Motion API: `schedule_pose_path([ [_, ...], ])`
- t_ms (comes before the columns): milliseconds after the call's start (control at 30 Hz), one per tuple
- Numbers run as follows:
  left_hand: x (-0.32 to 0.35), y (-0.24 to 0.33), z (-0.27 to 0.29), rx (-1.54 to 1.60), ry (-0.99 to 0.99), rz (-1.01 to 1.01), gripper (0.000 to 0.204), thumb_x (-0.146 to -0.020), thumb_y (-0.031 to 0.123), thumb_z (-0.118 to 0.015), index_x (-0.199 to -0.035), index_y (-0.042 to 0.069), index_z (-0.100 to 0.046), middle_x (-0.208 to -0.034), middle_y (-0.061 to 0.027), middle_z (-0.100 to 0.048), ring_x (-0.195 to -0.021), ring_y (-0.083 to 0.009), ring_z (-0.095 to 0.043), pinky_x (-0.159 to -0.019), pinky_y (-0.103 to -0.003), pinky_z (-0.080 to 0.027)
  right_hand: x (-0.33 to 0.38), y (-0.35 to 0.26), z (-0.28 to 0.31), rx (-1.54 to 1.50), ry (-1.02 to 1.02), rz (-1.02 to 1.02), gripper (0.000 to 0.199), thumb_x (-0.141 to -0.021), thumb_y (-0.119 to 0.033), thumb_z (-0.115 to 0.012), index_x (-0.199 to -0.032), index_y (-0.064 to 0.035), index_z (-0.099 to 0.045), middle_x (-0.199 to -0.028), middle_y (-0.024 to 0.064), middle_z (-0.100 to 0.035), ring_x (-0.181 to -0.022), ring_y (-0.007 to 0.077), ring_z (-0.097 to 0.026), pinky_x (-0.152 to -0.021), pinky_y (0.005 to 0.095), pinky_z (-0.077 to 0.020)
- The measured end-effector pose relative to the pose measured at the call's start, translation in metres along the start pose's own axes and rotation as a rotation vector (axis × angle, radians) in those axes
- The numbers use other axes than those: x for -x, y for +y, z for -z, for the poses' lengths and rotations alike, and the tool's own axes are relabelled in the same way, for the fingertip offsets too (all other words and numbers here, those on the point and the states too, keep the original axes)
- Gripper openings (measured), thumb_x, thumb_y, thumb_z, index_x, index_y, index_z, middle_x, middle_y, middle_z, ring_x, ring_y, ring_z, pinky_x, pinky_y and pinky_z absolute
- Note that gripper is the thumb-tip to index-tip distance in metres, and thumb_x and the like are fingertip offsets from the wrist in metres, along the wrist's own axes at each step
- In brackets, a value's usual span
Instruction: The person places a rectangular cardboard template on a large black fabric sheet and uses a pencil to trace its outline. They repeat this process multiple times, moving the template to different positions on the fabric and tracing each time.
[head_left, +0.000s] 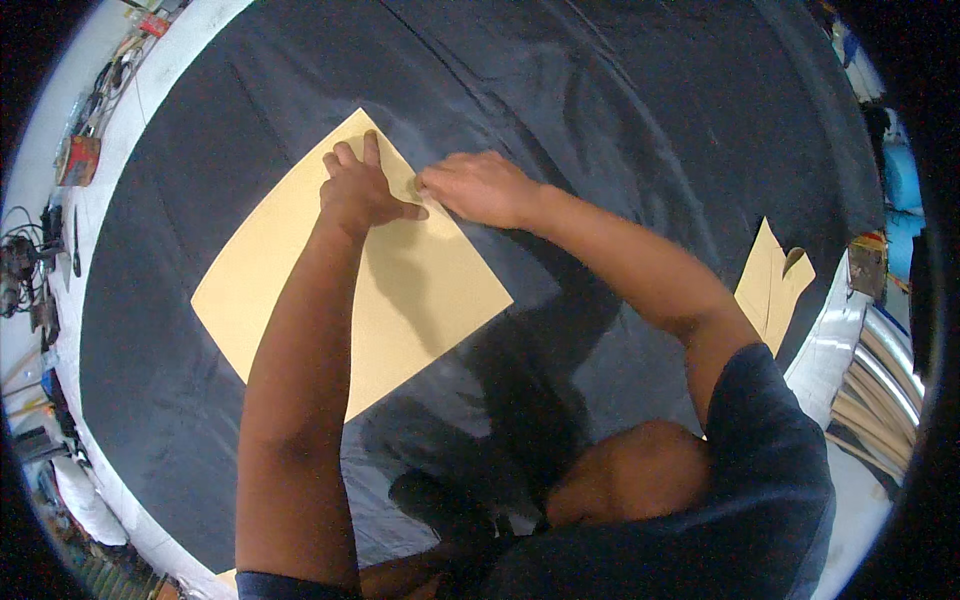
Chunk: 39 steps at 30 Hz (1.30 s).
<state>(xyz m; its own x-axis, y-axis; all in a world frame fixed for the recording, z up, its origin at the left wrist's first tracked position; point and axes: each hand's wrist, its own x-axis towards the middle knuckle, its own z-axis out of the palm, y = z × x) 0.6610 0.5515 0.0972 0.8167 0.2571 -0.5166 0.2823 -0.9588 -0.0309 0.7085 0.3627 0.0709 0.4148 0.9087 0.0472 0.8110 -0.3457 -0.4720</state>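
A square tan sheet (440,310), stiff like card or heavy paper, lies flat and turned cornerwise on dark cloth (600,120). My left hand (362,190) presses on it close to its far corner, fingers spread and thumb stretched toward the right edge. At that right edge is my right hand (480,188), its fingers closed together in a pinch. Whatever sits between those fingers, if anything, is too small and hidden to name. The fingertips touch or nearly touch the sheet's border.
Smaller cut tan pieces (770,285), one with a curled edge, lie on the cloth at the right. Several tan tubes or rolls (870,400) are beyond the right edge. Cluttered tools and cables (30,265) line the left side. Wrinkles run across the cloth.
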Motion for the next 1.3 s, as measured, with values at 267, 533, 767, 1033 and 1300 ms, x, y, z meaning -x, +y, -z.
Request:
schedule_pose_path([
  [267,0.001,-0.001,0.001,-0.030,-0.015,-0.002,0.146,-0.051,0.068,-0.089,-0.160,0.009,-0.012,-0.151,-0.0273,-0.030,-0.144,-0.0464,-0.029,-0.102,-0.047,-0.052,-0.098,0.029,-0.005,0.002,0.176,-0.024,0.024,-0.099,-0.032,-0.054,-0.106,-0.0116,-0.063,-0.098,0.0097,-0.070,-0.097,0.0344,-0.067,-0.081,0.0498,-0.0525],
  [533,0.000,0.000,0.005,-0.046,-0.053,0.003,0.146,-0.052,0.070,-0.088,-0.161,0.009,-0.011,-0.151,-0.0266,-0.030,-0.145,-0.0444,-0.029,-0.101,-0.046,-0.052,-0.120,0.033,-0.003,0.045,0.204,-0.052,0.021,-0.097,-0.027,-0.054,-0.109,-0.0138,-0.066,-0.104,0.0090,-0.072,-0.101,0.0321,-0.068,-0.083,0.0475,-0.0538],
  [767,-0.001,0.000,-0.001,-0.080,-0.021,-0.010,0.148,-0.051,0.072,-0.087,-0.161,0.008,-0.010,-0.151,-0.0267,-0.030,-0.143,-0.0438,-0.032,-0.100,-0.046,-0.052,-0.055,0.021,-0.002,0.249,0.099,0.149,0.016,-0.088,-0.017,-0.058,-0.102,-0.0132,-0.065,-0.096,0.0065,-0.067,-0.092,0.0294,-0.066,-0.074,0.0430,-0.0554],
  [1033,-0.002,-0.003,-0.008,-0.082,0.054,-0.006,0.146,-0.051,0.071,-0.087,-0.160,0.008,-0.014,-0.149,-0.0266,-0.032,-0.141,-0.0442,-0.034,-0.099,-0.049,-0.053,0.107,-0.025,0.000,-0.035,-0.009,0.227,0.017,-0.088,-0.016,-0.060,-0.104,-0.0099,-0.060,-0.095,0.0063,-0.063,-0.085,0.0285,-0.064,-0.073,0.0425,-0.0539],
  [1300,-0.006,-0.005,-0.007,-0.085,0.044,-0.011,0.146,-0.051,0.071,-0.087,-0.161,0.013,-0.011,-0.153,-0.0283,-0.030,-0.139,-0.0450,-0.039,-0.102,-0.052,-0.050,0.147,-0.035,0.002,-0.375,0.165,-0.177,0.016,-0.098,-0.014,-0.060,-0.111,-0.0060,-0.061,-0.105,0.0114,-0.066,-0.096,0.0324,-0.065,-0.081,0.0433,-0.0536],
])
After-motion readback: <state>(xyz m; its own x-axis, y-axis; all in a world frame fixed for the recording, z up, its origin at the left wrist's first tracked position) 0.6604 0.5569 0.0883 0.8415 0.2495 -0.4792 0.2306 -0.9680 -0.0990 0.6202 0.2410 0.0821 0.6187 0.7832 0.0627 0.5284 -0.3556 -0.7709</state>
